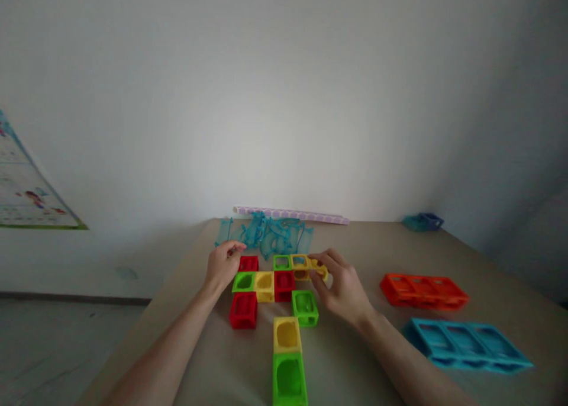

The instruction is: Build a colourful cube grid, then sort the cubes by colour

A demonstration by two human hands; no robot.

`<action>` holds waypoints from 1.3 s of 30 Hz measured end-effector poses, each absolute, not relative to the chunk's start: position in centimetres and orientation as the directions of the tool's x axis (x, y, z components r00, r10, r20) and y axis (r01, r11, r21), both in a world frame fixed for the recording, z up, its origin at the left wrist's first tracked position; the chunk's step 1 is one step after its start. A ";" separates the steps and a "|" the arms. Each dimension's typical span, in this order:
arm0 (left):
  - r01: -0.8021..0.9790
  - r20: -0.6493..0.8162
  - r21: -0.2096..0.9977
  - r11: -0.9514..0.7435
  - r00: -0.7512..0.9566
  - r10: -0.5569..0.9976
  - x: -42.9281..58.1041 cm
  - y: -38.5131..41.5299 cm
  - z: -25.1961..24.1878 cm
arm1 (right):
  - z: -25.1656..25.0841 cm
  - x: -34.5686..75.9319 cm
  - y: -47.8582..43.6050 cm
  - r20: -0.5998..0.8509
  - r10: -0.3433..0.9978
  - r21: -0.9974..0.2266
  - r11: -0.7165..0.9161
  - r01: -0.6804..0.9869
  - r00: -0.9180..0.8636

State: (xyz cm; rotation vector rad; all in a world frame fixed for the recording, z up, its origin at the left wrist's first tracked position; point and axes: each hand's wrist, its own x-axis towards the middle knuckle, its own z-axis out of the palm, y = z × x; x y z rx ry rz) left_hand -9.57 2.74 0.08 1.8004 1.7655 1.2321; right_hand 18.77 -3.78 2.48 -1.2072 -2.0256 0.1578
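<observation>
A cluster of hollow red, green and yellow plastic cubes (275,284) lies joined on the tan table (355,347). My right hand (339,284) pinches a yellow cube (316,270) at the cluster's far right end. My left hand (223,264) rests with curled fingers against the far left red cube (248,263) and the green cube (243,282); what it grips, if anything, is hidden. A yellow cube (286,334) and a green cube (289,379) stand in a line nearer me.
An orange block row (423,292) and a blue block row (468,345) lie at the right. Clear blue pieces (266,234) are heaped at the back, with a purple strip (290,215) along the wall. A blue item (423,221) sits far right.
</observation>
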 end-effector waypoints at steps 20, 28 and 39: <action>0.677 0.169 0.725 -0.127 0.005 0.986 -9.0 3.1 -0.3 | 2.6 16.3 -5.5 0.432 0.556 -0.428 0.820 0.381 -0.710; 0.675 0.167 0.728 -0.116 -0.011 0.986 -9.0 3.0 -0.2 | 2.0 15.9 -5.5 0.488 0.556 -0.424 0.825 0.374 -0.673; 0.657 0.213 0.734 -0.174 0.022 0.977 -9.1 3.0 -0.3 | 2.1 15.6 -5.6 0.507 0.564 -0.455 0.817 0.353 -0.651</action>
